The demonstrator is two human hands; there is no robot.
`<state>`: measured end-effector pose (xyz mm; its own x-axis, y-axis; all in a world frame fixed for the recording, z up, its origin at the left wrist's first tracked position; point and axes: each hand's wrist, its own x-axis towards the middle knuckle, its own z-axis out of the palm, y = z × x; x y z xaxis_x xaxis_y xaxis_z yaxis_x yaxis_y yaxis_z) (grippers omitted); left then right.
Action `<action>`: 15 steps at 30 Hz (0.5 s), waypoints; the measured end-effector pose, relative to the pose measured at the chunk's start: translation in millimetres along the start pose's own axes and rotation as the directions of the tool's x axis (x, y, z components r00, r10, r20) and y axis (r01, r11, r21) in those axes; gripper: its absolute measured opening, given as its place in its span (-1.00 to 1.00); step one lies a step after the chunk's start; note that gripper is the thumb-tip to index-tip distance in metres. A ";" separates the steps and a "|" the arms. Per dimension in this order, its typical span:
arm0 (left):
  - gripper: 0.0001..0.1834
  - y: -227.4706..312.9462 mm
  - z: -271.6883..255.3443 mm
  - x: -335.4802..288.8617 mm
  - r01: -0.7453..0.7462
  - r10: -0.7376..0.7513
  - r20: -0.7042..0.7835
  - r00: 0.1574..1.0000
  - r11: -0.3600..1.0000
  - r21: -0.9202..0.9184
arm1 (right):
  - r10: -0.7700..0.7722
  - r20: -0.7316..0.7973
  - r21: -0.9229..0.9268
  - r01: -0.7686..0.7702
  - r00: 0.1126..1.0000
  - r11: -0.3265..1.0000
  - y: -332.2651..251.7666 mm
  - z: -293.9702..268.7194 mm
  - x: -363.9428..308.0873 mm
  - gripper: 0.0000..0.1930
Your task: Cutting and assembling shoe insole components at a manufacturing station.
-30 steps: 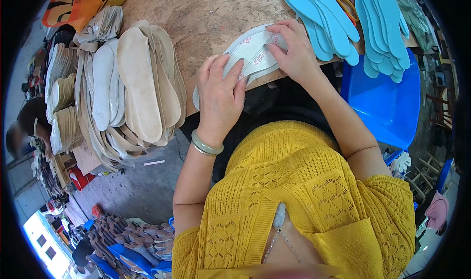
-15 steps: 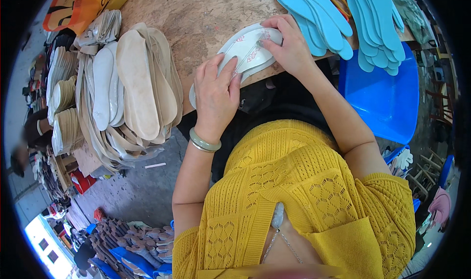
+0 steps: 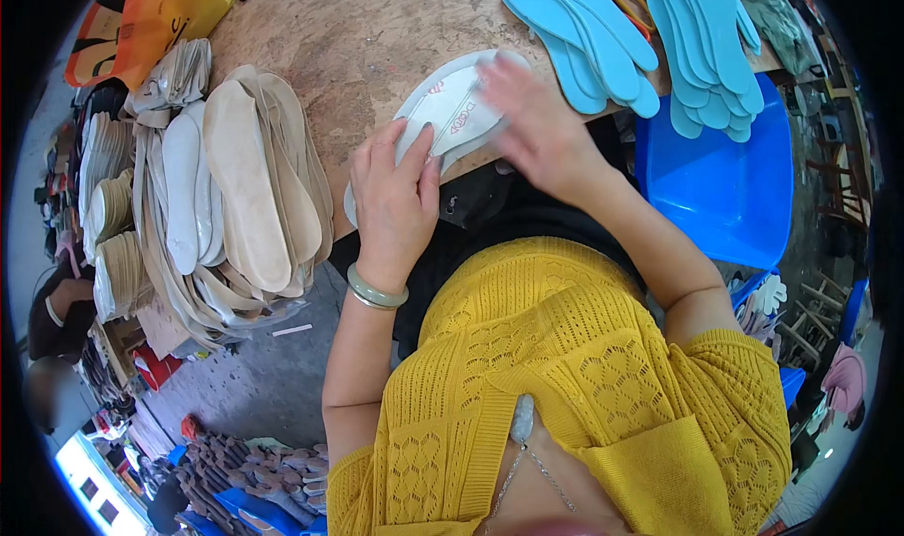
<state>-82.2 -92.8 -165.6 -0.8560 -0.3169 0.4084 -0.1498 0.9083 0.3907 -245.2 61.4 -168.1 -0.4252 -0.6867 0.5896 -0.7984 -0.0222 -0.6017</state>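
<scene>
A pale insole (image 3: 414,105) lies tilted at the table's near edge, with a white backing sheet (image 3: 460,121) bearing red print on its upper face. My left hand (image 3: 395,183) grips its nearer-left part, fingertips on the sheet and thumb by the edge; the palm hides some of that end. Over the far-right end is my right hand (image 3: 541,126), its fingers smeared by motion. Whether those fingers hold the sheet or insole is hidden by the blur.
Beige and white insoles (image 3: 250,187) are stacked on the left of the wooden table (image 3: 367,27). Light-blue insoles (image 3: 584,37) lie at the far right, above a blue plastic bin (image 3: 720,192). An orange-yellow bag (image 3: 151,23) stands far left. A person (image 3: 61,315) is at the left rim.
My right hand's fingers have gone from resting on the insole's far end to a blurred movement there. The left hand keeps its hold. The whole view has shifted slightly.
</scene>
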 end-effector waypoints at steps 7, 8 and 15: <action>-0.37 14.1 -5.9 3.2 -0.083 0.076 0.066 0.995 0.990 0.112 | -0.028 0.422 -0.333 0.184 0.906 0.925 -15.1 -3.3 0.3 -0.34; -0.36 15.3 -5.3 2.1 -0.087 0.076 0.090 0.993 0.988 0.129 | -0.030 0.460 -0.333 0.204 0.888 0.920 -13.7 -6.2 3.0 -0.33; -0.55 13.3 -39.1 -14.3 -0.035 0.020 0.190 0.982 0.997 0.075 | -0.045 0.273 -0.025 0.054 0.961 0.998 -7.6 -44.6 29.5 -0.47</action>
<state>-52.6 -86.9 -134.0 -0.9374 -0.2410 0.2516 -0.1568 0.9368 0.3129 -270.6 73.7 -122.1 -0.2565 -0.8570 0.4469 -0.8308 -0.0408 -0.5551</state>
